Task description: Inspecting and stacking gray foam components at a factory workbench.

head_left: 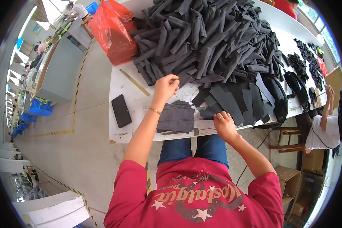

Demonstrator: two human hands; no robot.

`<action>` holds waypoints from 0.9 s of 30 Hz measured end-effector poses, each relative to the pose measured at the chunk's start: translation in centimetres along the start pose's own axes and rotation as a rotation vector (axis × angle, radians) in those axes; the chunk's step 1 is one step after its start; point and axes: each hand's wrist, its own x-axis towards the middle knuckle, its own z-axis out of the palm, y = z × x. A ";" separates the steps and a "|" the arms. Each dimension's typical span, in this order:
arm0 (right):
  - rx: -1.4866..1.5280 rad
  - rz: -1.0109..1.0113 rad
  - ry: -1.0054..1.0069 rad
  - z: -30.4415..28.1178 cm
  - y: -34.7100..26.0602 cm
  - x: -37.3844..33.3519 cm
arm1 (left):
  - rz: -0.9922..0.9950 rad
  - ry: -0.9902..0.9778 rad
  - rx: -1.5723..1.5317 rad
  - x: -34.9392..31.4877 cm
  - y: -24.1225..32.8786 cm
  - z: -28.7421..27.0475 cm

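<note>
White table [133, 85], concrete floor [83, 152]; left hand [166, 86] pinching dark strip [186, 78], right hand [225, 125] loosely curled.

- A black phone [121, 110] lies flat on the white table [135, 99].
- A yellow ruler [134, 82] lies just beyond it.
- A red plastic bag [113, 31] sits at the table's far corner.

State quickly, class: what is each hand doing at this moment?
Left hand: fingers pinched on a dark fabric strip at the edge of the big pile.
Right hand: resting on flat dark strips, grip cannot be told.
</note>
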 end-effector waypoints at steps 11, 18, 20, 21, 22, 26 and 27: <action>1.097 0.545 0.569 -6.6 -3.4 6.0 | -0.134 0.206 -1.073 -7.9 -1.0 -1.7; 0.871 0.233 0.333 -7.1 -7.4 5.3 | -0.196 0.085 -1.336 -9.1 -2.9 -1.2; 0.746 0.100 0.416 -7.1 -7.2 5.5 | -0.192 0.076 -1.314 -9.3 -2.3 -1.1; 0.683 0.048 0.424 -7.1 -7.1 5.6 | -0.192 0.073 -1.314 -9.5 -1.8 -1.0; 0.620 -0.003 0.432 -7.2 -7.0 5.6 | -0.169 0.083 -1.293 -9.7 -1.3 -1.0; 0.878 0.214 0.390 -8.3 -8.8 6.3 | -0.116 0.071 -1.325 -10.7 0.4 -0.3; 0.824 0.172 0.371 -8.5 -9.1 6.7 | -0.114 0.069 -1.325 -10.9 0.7 0.0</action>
